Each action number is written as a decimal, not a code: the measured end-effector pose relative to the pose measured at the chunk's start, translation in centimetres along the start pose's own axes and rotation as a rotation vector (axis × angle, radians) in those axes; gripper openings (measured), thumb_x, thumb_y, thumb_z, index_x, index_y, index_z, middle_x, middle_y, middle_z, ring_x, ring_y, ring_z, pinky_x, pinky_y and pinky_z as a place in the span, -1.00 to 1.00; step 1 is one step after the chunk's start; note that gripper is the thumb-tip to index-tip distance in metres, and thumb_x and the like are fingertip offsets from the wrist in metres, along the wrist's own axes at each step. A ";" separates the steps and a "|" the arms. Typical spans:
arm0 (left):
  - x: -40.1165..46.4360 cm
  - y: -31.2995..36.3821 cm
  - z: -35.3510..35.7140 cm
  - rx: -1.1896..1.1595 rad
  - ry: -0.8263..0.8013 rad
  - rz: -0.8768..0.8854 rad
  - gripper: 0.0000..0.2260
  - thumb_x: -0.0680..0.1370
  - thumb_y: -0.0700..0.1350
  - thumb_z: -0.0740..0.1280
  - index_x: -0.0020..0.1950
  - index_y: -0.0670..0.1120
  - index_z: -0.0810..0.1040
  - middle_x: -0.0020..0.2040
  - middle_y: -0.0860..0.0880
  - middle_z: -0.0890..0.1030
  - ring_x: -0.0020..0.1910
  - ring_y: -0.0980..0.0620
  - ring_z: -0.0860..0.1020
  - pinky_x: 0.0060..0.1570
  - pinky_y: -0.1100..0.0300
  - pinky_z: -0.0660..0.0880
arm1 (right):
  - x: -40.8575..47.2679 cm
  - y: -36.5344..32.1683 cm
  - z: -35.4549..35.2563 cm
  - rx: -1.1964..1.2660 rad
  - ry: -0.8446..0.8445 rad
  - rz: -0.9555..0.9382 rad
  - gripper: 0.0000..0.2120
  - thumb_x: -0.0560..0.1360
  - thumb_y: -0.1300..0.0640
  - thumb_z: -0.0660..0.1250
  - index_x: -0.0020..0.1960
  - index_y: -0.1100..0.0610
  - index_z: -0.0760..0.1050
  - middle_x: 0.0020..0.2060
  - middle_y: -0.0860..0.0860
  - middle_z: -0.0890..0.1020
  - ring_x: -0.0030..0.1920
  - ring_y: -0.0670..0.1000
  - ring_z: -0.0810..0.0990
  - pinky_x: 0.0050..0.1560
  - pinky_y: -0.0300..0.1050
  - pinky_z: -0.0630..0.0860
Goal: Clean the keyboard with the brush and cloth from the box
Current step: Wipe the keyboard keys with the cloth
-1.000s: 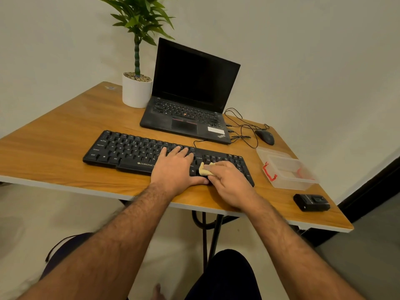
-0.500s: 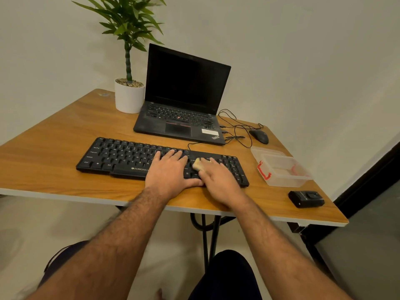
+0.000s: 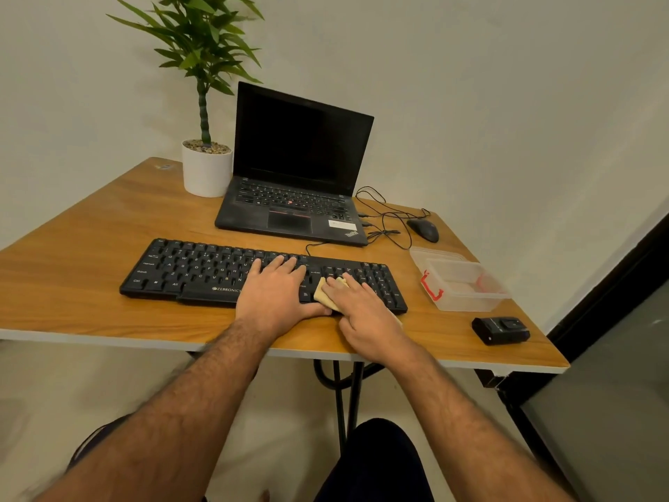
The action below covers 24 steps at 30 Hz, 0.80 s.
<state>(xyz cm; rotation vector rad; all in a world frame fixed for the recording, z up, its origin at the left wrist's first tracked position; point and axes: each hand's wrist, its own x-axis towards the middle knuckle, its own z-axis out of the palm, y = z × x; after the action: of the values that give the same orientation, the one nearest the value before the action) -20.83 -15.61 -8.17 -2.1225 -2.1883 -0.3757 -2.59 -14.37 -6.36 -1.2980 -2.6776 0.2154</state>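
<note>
A black keyboard [image 3: 195,271] lies across the front of the wooden table [image 3: 90,226]. My left hand [image 3: 277,291] rests flat on its middle keys, fingers straight. Right beside it, my right hand [image 3: 362,306] presses a yellow cloth [image 3: 322,293] onto the keys left of the number pad, fingers spread over the cloth. Most of the cloth is hidden under that hand. A clear plastic box [image 3: 467,288] with red clips stands to the right of the keyboard. No brush is in view.
An open black laptop [image 3: 297,175] sits behind the keyboard, with a potted plant [image 3: 206,168] to its left. A black mouse [image 3: 423,229] and loose cables lie at the back right. A small black device [image 3: 501,330] sits near the front right corner.
My right hand has slid the cloth a little over the keys, and more of the cloth shows beside the fingers. My left hand stays on the middle keys. The camera has shifted.
</note>
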 end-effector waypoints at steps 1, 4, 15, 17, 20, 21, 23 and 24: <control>-0.1 0.0 -0.2 -0.002 -0.004 0.011 -0.12 0.41 0.55 0.13 0.58 0.03 0.25 0.60 0.00 0.22 0.59 0.00 0.11 0.56 -0.15 0.00 | -0.1 0.1 -0.1 0.004 0.001 -0.005 -0.38 0.58 0.25 0.14 0.59 -0.02 0.12 0.58 -0.11 0.13 0.59 -0.07 -0.06 0.58 0.01 -0.13; -0.3 -0.6 -0.9 -0.001 -0.042 0.047 -0.16 0.44 0.50 0.17 0.59 0.03 0.23 0.62 -0.01 0.18 0.60 0.00 0.09 0.57 -0.12 -0.02 | -0.1 0.1 -0.4 -0.001 0.001 -0.016 -0.38 0.57 0.28 0.13 0.59 -0.02 0.14 0.58 -0.11 0.14 0.59 -0.06 -0.04 0.58 0.01 -0.13; -1.7 -3.9 -2.0 0.033 -0.100 0.016 -0.08 0.40 0.58 0.04 0.61 0.06 0.15 0.63 0.00 0.13 0.61 0.00 0.04 0.58 -0.09 -0.04 | 0.2 1.4 -3.8 0.170 -0.057 0.080 -0.57 0.63 0.26 0.12 0.42 -0.05 0.45 0.40 -0.13 0.46 0.43 -0.09 0.34 0.44 -0.16 0.21; -1.7 -3.6 -1.8 0.028 -0.078 -0.010 -0.07 0.39 0.59 -0.01 0.61 0.06 0.15 0.63 0.01 0.13 0.61 0.00 0.03 0.58 -0.10 -0.04 | 0.8 2.1 -4.8 0.259 0.008 0.162 -0.62 0.64 0.22 0.13 0.37 -0.03 0.50 0.24 -0.09 0.55 0.24 -0.08 0.45 0.24 -0.14 0.34; -1.8 -3.5 -1.5 0.033 -0.062 -0.035 -0.07 0.39 0.59 -0.05 0.61 0.06 0.14 0.63 0.01 0.14 0.61 -0.01 0.02 0.58 -0.10 -0.07 | 3.2 3.6 -5.4 0.298 0.217 0.257 -0.64 0.64 0.16 0.13 0.36 -0.04 0.49 0.22 -0.03 0.58 0.18 -0.04 0.48 0.22 0.00 0.43; -1.8 -3.5 -1.5 0.033 -0.062 -0.040 -0.07 0.40 0.59 -0.05 0.62 0.06 0.14 0.63 0.01 0.13 0.61 -0.01 0.01 0.58 -0.10 -0.07 | 4.1 3.9 -5.4 0.277 0.277 0.290 -0.63 0.63 0.15 0.13 0.38 -0.07 0.47 0.23 -0.03 0.58 0.17 -0.04 0.49 0.21 0.02 0.46; -1.8 -3.5 -1.4 0.030 -0.064 -0.044 -0.08 0.40 0.59 -0.04 0.62 0.06 0.14 0.63 0.01 0.13 0.61 -0.01 0.01 0.58 -0.11 -0.08 | 5.7 3.7 -4.8 0.212 0.316 0.333 -0.61 0.63 0.14 0.12 0.43 -0.07 0.40 0.23 -0.04 0.58 0.12 -0.05 0.49 0.12 -0.04 0.47; -1.8 -3.5 -1.3 0.028 -0.063 -0.046 -0.07 0.40 0.59 -0.03 0.62 0.06 0.14 0.63 0.01 0.13 0.61 0.00 0.01 0.58 -0.11 -0.07 | 6.4 3.1 -4.4 0.212 0.288 0.341 -0.61 0.64 0.14 0.12 0.44 -0.04 0.39 0.22 -0.03 0.58 0.10 -0.06 0.49 0.07 -0.10 0.43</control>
<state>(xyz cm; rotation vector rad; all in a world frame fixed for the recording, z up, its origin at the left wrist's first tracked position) -24.38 -17.75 -7.72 -2.1013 -2.2658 -0.2836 -3.26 -7.14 -2.19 -1.5722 -2.1251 0.3154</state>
